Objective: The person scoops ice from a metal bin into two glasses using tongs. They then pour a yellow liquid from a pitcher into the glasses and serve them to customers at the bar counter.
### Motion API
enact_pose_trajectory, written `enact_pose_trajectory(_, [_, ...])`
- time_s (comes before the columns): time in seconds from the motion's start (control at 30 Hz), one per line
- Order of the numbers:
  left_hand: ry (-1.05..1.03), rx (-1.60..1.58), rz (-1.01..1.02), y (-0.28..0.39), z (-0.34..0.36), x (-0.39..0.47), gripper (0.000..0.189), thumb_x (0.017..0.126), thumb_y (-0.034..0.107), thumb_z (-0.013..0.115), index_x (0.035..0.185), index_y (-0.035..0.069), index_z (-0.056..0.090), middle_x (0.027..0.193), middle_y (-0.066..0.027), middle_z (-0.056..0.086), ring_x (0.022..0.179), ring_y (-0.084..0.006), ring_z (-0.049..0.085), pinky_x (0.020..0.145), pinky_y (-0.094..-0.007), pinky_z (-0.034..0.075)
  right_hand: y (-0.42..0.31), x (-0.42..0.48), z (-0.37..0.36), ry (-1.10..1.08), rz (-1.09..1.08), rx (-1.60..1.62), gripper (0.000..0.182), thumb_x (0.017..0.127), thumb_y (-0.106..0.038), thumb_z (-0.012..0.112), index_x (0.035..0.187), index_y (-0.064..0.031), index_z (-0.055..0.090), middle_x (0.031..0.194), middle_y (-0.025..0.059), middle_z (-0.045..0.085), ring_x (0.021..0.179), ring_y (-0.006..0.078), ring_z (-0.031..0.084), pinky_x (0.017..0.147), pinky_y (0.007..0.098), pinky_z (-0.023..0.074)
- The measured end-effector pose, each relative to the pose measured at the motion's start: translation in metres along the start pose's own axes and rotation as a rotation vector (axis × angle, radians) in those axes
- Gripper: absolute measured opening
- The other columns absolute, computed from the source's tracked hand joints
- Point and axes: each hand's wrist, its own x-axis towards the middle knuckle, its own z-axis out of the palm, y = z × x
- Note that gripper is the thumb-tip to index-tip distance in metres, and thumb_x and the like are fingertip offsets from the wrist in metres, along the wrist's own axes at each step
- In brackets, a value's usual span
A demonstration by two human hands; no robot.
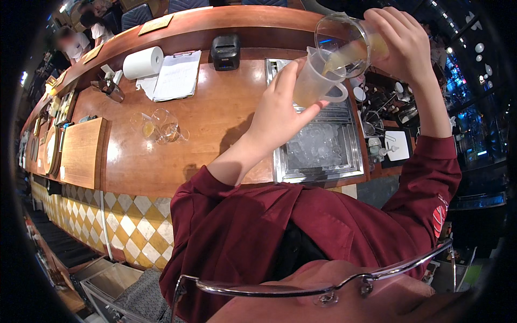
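My left hand (278, 105) grips a translucent plastic measuring jug (309, 82) by its body, with the jug's handle turned to the right. Cloudy pale-yellow liquid stands inside it. Above and to the right, my right hand (404, 44) is wrapped around a clear glass vessel (343, 44), tipped so its wide mouth faces the jug. A stream of yellowish liquid runs from the glass into the jug. Both are held up over a steel ice well (319, 145) that contains ice cubes. The base of the glass is hidden behind my right fingers.
Several stemmed glasses (165, 125) stand on the wooden counter (226, 93), one with amber liquid. A clipboard with papers (177, 76), a paper roll (143, 62) and a black printer (225, 52) line the back. A thick wooden board (83, 151) sits left; bar tools (375, 121) crowd the right.
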Motion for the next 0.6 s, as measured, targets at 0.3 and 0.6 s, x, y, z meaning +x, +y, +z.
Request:
enact_pose_trajectory(0.3, [0.001, -0.005, -0.007, -0.002, 0.002, -0.001, 0.070, 0.073, 0.025, 0.078, 0.125, -0.005, 0.041, 0.115, -0.0228, 0.056, 0.105, -0.0361, 0.058, 0.088, -0.0411, 0.048, 0.001, 0.000, 0.001, 0.011, -0.002, 0.007, 0.060, 0.059, -0.027, 0.079, 0.111, -0.0126, 0.056, 0.099, 0.0016, 0.062, 0.088, 0.0210, 0.061, 0.075, 0.0321, 0.0499])
enact_pose_trajectory(0.6, [-0.042, -0.019, -0.045, -0.004, -0.001, -0.003, 0.070, 0.075, 0.028, 0.076, 0.125, -0.006, 0.040, 0.119, -0.0250, 0.054, 0.109, -0.0390, 0.055, 0.091, -0.0422, 0.046, -0.008, 0.024, -0.014, 0.015, -0.020, -0.024, 0.025, 0.068, -0.022, 0.065, 0.088, -0.0088, 0.058, 0.083, 0.0028, 0.062, 0.070, 0.0180, 0.059, 0.059, 0.0306, 0.0435])
